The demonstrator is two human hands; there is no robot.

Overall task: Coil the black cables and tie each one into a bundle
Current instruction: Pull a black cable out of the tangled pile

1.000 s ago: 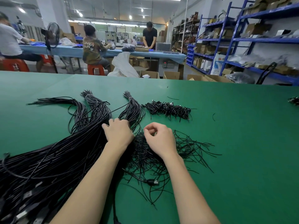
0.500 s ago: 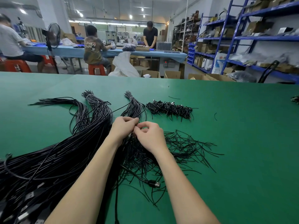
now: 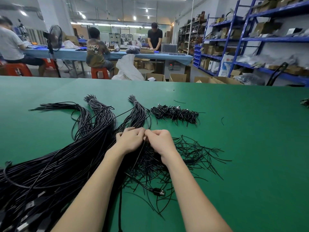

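Observation:
A big sheaf of long black cables [image 3: 55, 166] fans across the left of the green table [image 3: 250, 148]. My left hand [image 3: 132, 139] and my right hand [image 3: 160, 141] meet knuckle to knuckle above a loose heap of thin black ties [image 3: 192, 153]. Both have curled fingers pinching one black cable [image 3: 139, 154] that hangs down between my wrists. Its plug end [image 3: 158, 192] lies on the table near my right forearm. A row of finished tied bundles [image 3: 175, 113] lies just beyond my hands.
Another small bundle [image 3: 305, 102] shows at the table's right edge. Beyond the table, people work at a blue bench [image 3: 167, 56]; cardboard boxes [image 3: 177, 77] stand on the floor. Blue shelving [image 3: 267, 39] fills the right side.
My hands came together from slightly apart and shifted a little farther from me. Both now pinch the same cable between them.

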